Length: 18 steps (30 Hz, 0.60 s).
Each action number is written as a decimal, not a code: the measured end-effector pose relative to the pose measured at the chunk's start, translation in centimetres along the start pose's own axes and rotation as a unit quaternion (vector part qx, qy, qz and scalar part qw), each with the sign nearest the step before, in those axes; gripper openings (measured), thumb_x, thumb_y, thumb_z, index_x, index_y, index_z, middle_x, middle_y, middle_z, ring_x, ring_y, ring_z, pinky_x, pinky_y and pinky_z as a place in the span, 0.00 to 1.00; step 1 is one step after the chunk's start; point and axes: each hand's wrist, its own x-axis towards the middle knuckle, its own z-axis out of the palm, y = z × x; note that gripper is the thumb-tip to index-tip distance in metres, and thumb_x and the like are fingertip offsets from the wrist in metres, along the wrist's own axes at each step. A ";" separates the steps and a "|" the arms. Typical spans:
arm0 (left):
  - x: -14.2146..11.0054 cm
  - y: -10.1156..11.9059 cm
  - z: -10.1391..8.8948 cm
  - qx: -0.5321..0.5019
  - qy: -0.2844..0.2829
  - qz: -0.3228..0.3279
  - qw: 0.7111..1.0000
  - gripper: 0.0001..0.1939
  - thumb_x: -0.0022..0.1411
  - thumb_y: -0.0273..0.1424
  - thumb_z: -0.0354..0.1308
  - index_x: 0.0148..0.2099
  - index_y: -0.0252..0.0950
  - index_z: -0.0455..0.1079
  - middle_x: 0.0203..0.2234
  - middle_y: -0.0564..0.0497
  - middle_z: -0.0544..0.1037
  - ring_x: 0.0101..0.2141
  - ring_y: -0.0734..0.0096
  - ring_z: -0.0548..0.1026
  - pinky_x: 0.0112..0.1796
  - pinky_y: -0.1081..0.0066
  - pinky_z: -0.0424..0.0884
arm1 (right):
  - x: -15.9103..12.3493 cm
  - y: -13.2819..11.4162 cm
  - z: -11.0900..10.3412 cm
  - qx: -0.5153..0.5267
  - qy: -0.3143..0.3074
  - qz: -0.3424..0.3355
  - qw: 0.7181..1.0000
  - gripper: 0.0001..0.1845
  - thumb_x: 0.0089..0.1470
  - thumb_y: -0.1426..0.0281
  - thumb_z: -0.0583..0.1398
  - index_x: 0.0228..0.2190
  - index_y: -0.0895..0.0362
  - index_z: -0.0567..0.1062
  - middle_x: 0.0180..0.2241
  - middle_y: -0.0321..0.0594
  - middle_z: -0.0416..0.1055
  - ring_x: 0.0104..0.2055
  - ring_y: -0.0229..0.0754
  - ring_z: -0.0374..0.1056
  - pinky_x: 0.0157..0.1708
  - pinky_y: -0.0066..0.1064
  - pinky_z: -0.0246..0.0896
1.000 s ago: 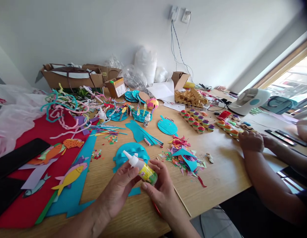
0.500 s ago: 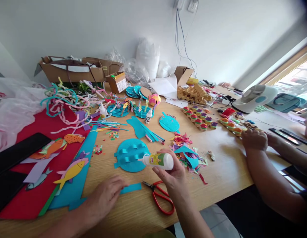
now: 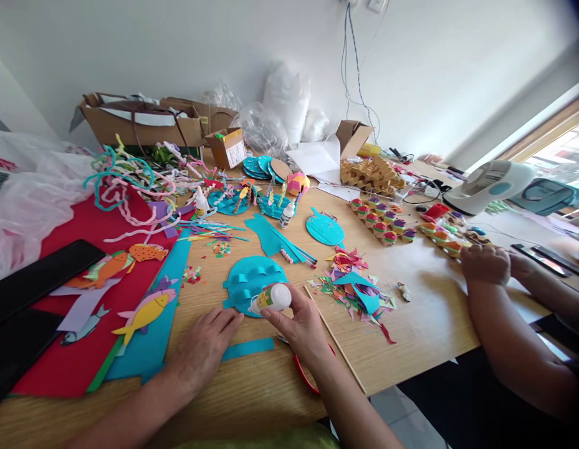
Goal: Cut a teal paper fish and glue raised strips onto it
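My right hand [image 3: 301,321] grips a white glue bottle [image 3: 276,298] with a yellow-green label. The bottle is tipped, nozzle pointing down and left at the lower edge of a round blue piece [image 3: 242,284] with raised loops. Beside that lower left edge, my left hand [image 3: 209,340] lies with its fingers stretched out, fingertips at the rim. A blue strip [image 3: 249,349] lies on the table just right of the left hand. Red-handled scissors [image 3: 306,377] are partly hidden beneath my right hand and wrist. Right of that forearm lies a thin wooden stick [image 3: 343,349].
Colourful paper scraps [image 3: 359,284] lie to the right, below another blue disc [image 3: 325,229]. Paper fish [image 3: 146,312] rest on coloured sheets at left. A second glue bottle [image 3: 287,215] stands farther back. Another person's hand [image 3: 485,265] is by the painted egg cartons [image 3: 441,240].
My right hand has moved left and tilted the glue bottle downward over the blue disc. My left hand has shifted up to the disc's edge. The wooden stick now shows.
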 end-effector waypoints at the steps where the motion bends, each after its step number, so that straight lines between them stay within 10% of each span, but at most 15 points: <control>1: -0.1 0.0 0.1 0.003 0.003 0.001 1.000 0.23 0.59 0.15 0.46 0.54 0.37 0.65 0.45 0.49 0.76 0.44 0.65 0.72 0.45 0.65 0.71 | 0.1 0.0 0.1 -0.001 0.000 -0.001 1.000 0.12 0.47 0.61 0.63 0.29 0.57 0.72 0.27 0.36 0.71 0.29 0.39 0.65 0.30 0.27 0.59; 18: -0.2 -0.1 1.1 0.019 0.017 0.012 1.000 0.22 0.61 0.17 0.50 0.56 0.36 0.62 0.44 0.47 0.74 0.44 0.63 0.71 0.43 0.63 0.69 | 0.4 0.1 0.6 -0.073 0.006 -0.043 0.996 0.13 0.47 0.60 0.64 0.27 0.56 0.71 0.23 0.32 0.68 0.26 0.36 0.61 0.27 0.25 0.54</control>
